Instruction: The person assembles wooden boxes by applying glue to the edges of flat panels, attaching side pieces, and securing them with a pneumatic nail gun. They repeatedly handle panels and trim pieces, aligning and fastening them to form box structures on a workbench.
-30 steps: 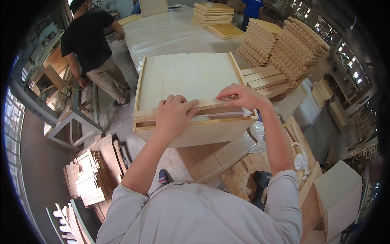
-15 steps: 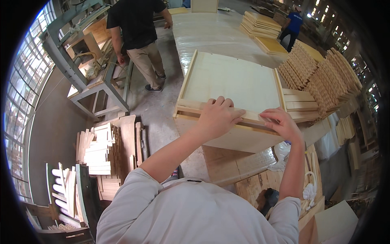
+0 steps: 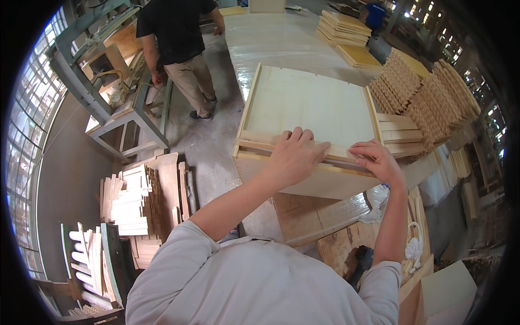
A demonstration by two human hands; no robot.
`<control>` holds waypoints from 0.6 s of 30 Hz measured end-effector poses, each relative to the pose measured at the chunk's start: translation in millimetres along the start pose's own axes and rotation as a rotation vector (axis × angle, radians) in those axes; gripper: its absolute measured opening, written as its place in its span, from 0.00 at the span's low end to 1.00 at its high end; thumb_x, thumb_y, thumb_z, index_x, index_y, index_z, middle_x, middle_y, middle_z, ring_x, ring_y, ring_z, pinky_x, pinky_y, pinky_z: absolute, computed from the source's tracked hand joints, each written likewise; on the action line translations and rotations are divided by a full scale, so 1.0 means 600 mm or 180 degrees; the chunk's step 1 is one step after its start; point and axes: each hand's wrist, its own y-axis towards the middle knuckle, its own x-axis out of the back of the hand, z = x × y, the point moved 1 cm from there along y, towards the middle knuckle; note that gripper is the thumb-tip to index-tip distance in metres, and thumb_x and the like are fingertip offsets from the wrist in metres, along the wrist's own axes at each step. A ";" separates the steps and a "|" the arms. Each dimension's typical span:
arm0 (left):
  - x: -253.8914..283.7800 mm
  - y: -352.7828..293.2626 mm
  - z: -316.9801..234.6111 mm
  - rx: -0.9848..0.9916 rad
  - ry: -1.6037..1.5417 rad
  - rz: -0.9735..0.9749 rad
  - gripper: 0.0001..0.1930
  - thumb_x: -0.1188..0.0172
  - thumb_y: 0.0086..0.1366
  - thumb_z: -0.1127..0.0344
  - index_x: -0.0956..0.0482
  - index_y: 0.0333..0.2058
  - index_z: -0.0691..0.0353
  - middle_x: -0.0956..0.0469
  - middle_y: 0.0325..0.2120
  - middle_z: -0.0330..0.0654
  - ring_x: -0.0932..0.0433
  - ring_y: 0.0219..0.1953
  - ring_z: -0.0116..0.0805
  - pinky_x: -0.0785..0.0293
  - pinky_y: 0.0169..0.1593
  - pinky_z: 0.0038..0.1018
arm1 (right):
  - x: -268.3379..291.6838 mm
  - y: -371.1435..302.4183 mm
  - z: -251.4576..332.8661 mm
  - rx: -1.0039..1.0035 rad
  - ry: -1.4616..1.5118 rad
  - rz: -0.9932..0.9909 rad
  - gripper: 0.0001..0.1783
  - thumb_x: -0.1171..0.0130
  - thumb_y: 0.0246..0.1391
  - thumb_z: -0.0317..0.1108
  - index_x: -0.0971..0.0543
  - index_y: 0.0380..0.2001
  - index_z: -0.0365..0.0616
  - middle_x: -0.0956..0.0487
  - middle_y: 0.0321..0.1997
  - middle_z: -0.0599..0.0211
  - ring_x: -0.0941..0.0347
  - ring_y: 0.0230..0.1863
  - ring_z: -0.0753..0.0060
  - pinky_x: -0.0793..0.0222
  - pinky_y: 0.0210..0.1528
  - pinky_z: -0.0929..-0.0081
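Note:
A pale wooden box (image 3: 319, 97) with a thin raised frame stands before me on the table. A narrow wooden strip (image 3: 259, 137) lies along its near edge, with a gap showing between it and the front panel (image 3: 319, 183). My left hand (image 3: 295, 157) curls over the strip near its middle, fingertips on the far side. At the strip's right part, my right hand (image 3: 379, 162) grips it between thumb and fingers close to the box's corner. Both hands cover parts of the strip.
A plastic-covered table (image 3: 271, 46) extends ahead. Stacked wooden slats (image 3: 398, 81) stand right of the box. A person in black (image 3: 176, 32) is at the left, beside a metal-framed machine (image 3: 127, 119). Cut wood pieces (image 3: 130, 197) are piled lower left; a dark tool (image 3: 362, 262) lies lower right.
The whole view has shifted slightly. Both hands stay at the strip, with little visible movement. The distant person in blue now shows lower behind the stacked boards.

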 end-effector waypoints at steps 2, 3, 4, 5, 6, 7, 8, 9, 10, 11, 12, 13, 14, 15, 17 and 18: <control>0.004 -0.007 -0.001 -0.0201 0.0101 -0.0082 0.24 0.42 0.58 0.45 0.25 0.52 0.47 0.28 0.39 0.42 0.31 0.44 0.41 0.34 0.47 0.35 | 0.000 -0.002 0.003 0.0001 -0.0063 -0.0016 0.18 0.39 0.46 0.27 0.20 0.44 0.41 0.22 0.47 0.66 0.33 0.46 0.66 0.35 0.50 0.72; 0.007 -0.008 -0.001 -0.0304 0.0149 -0.0129 0.27 0.41 0.57 0.43 0.27 0.53 0.47 0.28 0.39 0.42 0.31 0.44 0.41 0.34 0.47 0.36 | -0.001 -0.005 0.005 -0.0021 -0.0081 -0.0021 0.18 0.39 0.46 0.27 0.20 0.44 0.41 0.22 0.47 0.66 0.33 0.47 0.66 0.35 0.51 0.72; 0.005 -0.008 0.000 -0.0356 0.0190 -0.0066 0.30 0.40 0.55 0.42 0.27 0.53 0.48 0.28 0.40 0.42 0.31 0.44 0.41 0.34 0.47 0.36 | -0.002 -0.007 0.007 -0.0049 -0.0101 -0.0027 0.18 0.39 0.46 0.27 0.20 0.44 0.41 0.22 0.47 0.66 0.33 0.47 0.66 0.35 0.51 0.72; 0.003 -0.008 0.001 -0.0428 0.0237 0.0016 0.32 0.39 0.53 0.40 0.28 0.54 0.48 0.28 0.40 0.42 0.31 0.44 0.42 0.34 0.47 0.36 | -0.005 -0.010 0.007 0.0016 -0.0166 -0.0080 0.18 0.39 0.46 0.27 0.20 0.44 0.41 0.22 0.47 0.65 0.33 0.46 0.65 0.35 0.51 0.71; 0.002 -0.009 0.003 -0.0505 0.0279 0.0099 0.34 0.39 0.51 0.38 0.29 0.54 0.48 0.28 0.40 0.43 0.31 0.44 0.42 0.34 0.47 0.36 | -0.009 -0.013 0.006 0.0076 -0.0233 -0.0135 0.18 0.39 0.46 0.27 0.20 0.44 0.41 0.22 0.47 0.65 0.33 0.46 0.64 0.35 0.51 0.71; 0.002 -0.007 0.011 -0.0565 0.0336 0.0122 0.35 0.38 0.50 0.38 0.29 0.54 0.48 0.28 0.40 0.43 0.31 0.44 0.43 0.34 0.47 0.36 | -0.014 -0.015 0.005 0.0131 -0.0302 -0.0189 0.18 0.39 0.46 0.28 0.20 0.44 0.41 0.22 0.47 0.65 0.32 0.46 0.63 0.35 0.51 0.70; 0.003 -0.002 0.021 -0.0636 0.0355 0.0144 0.35 0.38 0.49 0.38 0.29 0.54 0.47 0.28 0.41 0.42 0.31 0.44 0.43 0.34 0.47 0.36 | -0.020 -0.016 0.007 0.0206 -0.0383 -0.0316 0.17 0.39 0.47 0.28 0.20 0.44 0.40 0.22 0.46 0.64 0.32 0.46 0.63 0.35 0.51 0.70; 0.001 0.004 0.032 -0.0700 0.0372 0.0162 0.35 0.37 0.48 0.38 0.28 0.54 0.47 0.28 0.41 0.42 0.31 0.44 0.43 0.33 0.47 0.36 | -0.027 -0.011 0.009 0.0285 -0.0469 -0.0432 0.17 0.40 0.47 0.28 0.20 0.43 0.40 0.22 0.46 0.64 0.32 0.45 0.62 0.34 0.50 0.69; 0.003 0.009 0.049 -0.0830 0.0272 0.0152 0.36 0.37 0.48 0.38 0.28 0.54 0.47 0.28 0.41 0.42 0.31 0.44 0.43 0.33 0.47 0.36 | -0.036 -0.005 0.013 0.0366 -0.0558 -0.0545 0.17 0.40 0.47 0.28 0.20 0.43 0.40 0.22 0.46 0.63 0.32 0.45 0.61 0.34 0.50 0.69; 0.009 0.015 0.077 -0.0958 0.0203 0.0141 0.36 0.36 0.47 0.39 0.28 0.53 0.47 0.28 0.41 0.42 0.31 0.44 0.43 0.33 0.48 0.37 | -0.050 0.006 0.020 0.0374 -0.0530 -0.0680 0.15 0.40 0.48 0.28 0.20 0.42 0.40 0.21 0.45 0.63 0.32 0.44 0.60 0.33 0.49 0.69; 0.017 0.018 0.106 -0.1066 0.0164 0.0124 0.36 0.35 0.46 0.39 0.27 0.53 0.47 0.28 0.41 0.42 0.31 0.45 0.43 0.33 0.48 0.37 | -0.069 0.020 0.030 0.0439 -0.0562 -0.0807 0.14 0.40 0.49 0.29 0.20 0.41 0.41 0.21 0.44 0.64 0.32 0.42 0.60 0.33 0.47 0.68; 0.026 0.021 0.134 -0.1155 0.0075 0.0186 0.35 0.35 0.46 0.39 0.27 0.53 0.48 0.28 0.41 0.42 0.31 0.45 0.43 0.33 0.49 0.38 | -0.088 0.035 0.040 0.0510 -0.0598 -0.0951 0.13 0.41 0.49 0.30 0.20 0.40 0.42 0.21 0.43 0.66 0.32 0.41 0.60 0.33 0.46 0.68; 0.040 0.025 0.161 -0.1229 -0.0001 0.0238 0.35 0.35 0.46 0.39 0.27 0.52 0.48 0.27 0.41 0.41 0.30 0.46 0.43 0.33 0.49 0.38 | -0.099 0.050 0.051 0.0602 -0.0637 -0.1090 0.12 0.41 0.50 0.31 0.20 0.39 0.42 0.21 0.41 0.68 0.33 0.39 0.60 0.33 0.45 0.68; 0.048 0.026 0.179 -0.1296 -0.0071 0.0291 0.35 0.35 0.46 0.40 0.26 0.52 0.48 0.27 0.42 0.41 0.30 0.46 0.43 0.33 0.50 0.39 | -0.107 0.059 0.062 0.0570 -0.0711 -0.1124 0.11 0.41 0.50 0.31 0.20 0.39 0.42 0.21 0.41 0.68 0.33 0.39 0.60 0.33 0.44 0.67; 0.058 0.019 0.201 -0.1263 0.0173 0.0149 0.34 0.35 0.46 0.39 0.25 0.51 0.48 0.27 0.42 0.41 0.30 0.47 0.44 0.34 0.51 0.39 | -0.126 0.066 0.085 0.0515 -0.0856 -0.1185 0.11 0.41 0.49 0.30 0.20 0.38 0.43 0.21 0.39 0.69 0.33 0.37 0.61 0.32 0.42 0.67; 0.064 0.013 0.213 -0.1240 0.0301 0.0065 0.34 0.35 0.46 0.39 0.25 0.51 0.47 0.27 0.43 0.41 0.30 0.47 0.44 0.34 0.52 0.40 | -0.128 0.066 0.090 0.0481 -0.0863 -0.1229 0.11 0.41 0.49 0.30 0.20 0.38 0.43 0.21 0.39 0.70 0.33 0.37 0.61 0.32 0.42 0.67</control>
